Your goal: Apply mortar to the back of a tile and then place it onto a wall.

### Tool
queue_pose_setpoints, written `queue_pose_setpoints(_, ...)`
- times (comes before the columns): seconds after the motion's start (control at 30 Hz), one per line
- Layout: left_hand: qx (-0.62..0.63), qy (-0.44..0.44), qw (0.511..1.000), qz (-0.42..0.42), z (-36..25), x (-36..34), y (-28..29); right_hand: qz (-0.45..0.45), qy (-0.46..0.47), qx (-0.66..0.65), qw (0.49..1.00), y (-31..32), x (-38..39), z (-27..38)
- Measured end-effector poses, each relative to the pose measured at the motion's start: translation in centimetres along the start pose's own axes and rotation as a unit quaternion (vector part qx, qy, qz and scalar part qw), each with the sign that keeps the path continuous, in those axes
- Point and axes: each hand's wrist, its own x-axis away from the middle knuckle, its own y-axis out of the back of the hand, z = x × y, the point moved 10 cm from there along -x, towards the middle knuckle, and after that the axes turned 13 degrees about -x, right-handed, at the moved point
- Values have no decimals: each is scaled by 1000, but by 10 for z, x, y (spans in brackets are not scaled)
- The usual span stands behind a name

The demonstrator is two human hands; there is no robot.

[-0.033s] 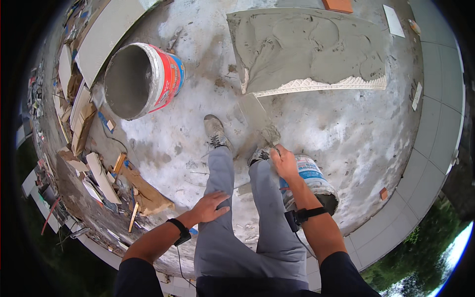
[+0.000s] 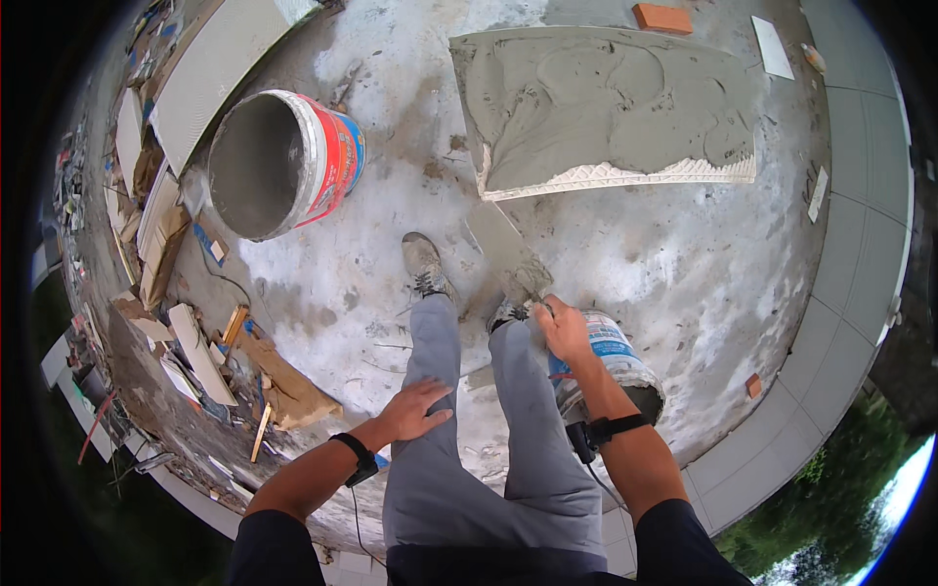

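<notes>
My right hand (image 2: 564,328) is closed around the handle of a trowel (image 2: 496,237), low beside my right shin. The trowel's long flat blade is coated in grey, and a lump of wet mortar sits near the handle end. Its far tip lies close to the near left corner of a pale tile (image 2: 674,176). A thick, uneven layer of grey mortar (image 2: 606,112) covers most of that tile, leaving a ribbed strip bare along the near edge. My left hand (image 2: 415,410) rests on my left knee with its fingers extended, holding nothing.
A large bucket (image 2: 332,161) coated inside with grey stands at the left. Another bucket (image 2: 611,342) is partly hidden by my right forearm. An orange brick (image 2: 662,18) lies past the tile. Boards and scraps (image 2: 203,354) litter the left; a tiled border (image 2: 852,249) curves along the right.
The tile and brick sit slightly lower in the picture, as the view has tilted a little. The trowel and my right hand have shifted slightly; my left hand stays on my knee.
</notes>
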Motion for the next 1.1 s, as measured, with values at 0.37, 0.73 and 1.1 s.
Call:
queue_pose_setpoints(0.37,-23,-10,999,-39,19,-6,16,83,35,349,933,57,-111,166)
queue_pose_setpoints(0.73,-53,-14,998,-28,25,-15,57,-41,50,107,992,-48,-51,108)
queue_pose_setpoints(1.1,-148,-50,987,46,38,-28,108,-248,-138,-77,956,54,15,-25)
